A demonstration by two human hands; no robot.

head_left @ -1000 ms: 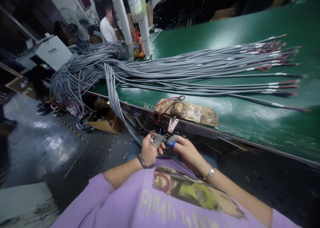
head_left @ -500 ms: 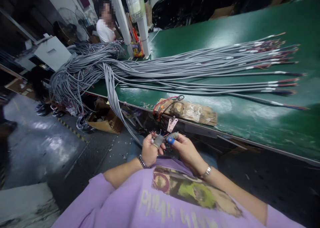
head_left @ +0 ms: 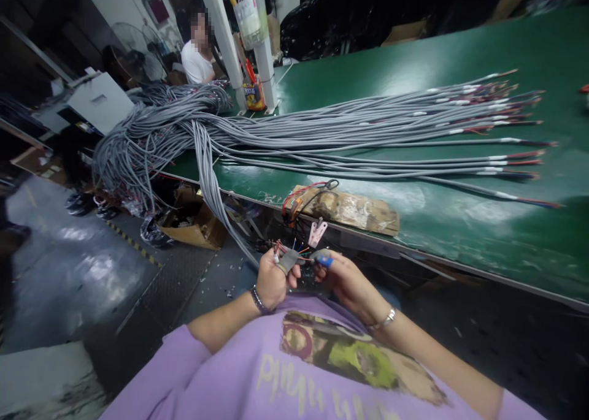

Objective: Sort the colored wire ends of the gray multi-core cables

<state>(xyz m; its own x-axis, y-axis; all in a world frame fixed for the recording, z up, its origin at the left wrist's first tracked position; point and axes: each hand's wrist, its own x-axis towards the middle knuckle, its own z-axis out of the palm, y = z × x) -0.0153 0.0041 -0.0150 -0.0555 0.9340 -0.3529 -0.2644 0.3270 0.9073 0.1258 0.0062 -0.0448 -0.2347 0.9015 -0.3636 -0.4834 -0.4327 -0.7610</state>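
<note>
My left hand (head_left: 275,278) is closed round the end of a grey cable bundle (head_left: 216,202) that hangs off the table's front edge. Thin coloured wires (head_left: 301,250) fan out above its covered thumb. To the right, my right hand (head_left: 335,271) pinches the tip of a thin reddish wire between covered fingertips, one wrapped in blue. That wire spans the small gap between both hands. Just above them sits a pale pink clip-like piece (head_left: 317,232), close to the table edge. Which cables of the bundle lie inside my left palm is hidden.
Many grey cables (head_left: 322,129) with stripped ends lie along the green table (head_left: 460,224). A worn wooden block (head_left: 359,210) with red and black leads sits at the front edge. A cardboard box (head_left: 193,224) stands below. Another person (head_left: 197,55) sits behind a white post (head_left: 264,64).
My right hand has moved slightly right, away from my left, and turned, with a wire drawn between them. My left hand stays about where it was, still holding the cables.
</note>
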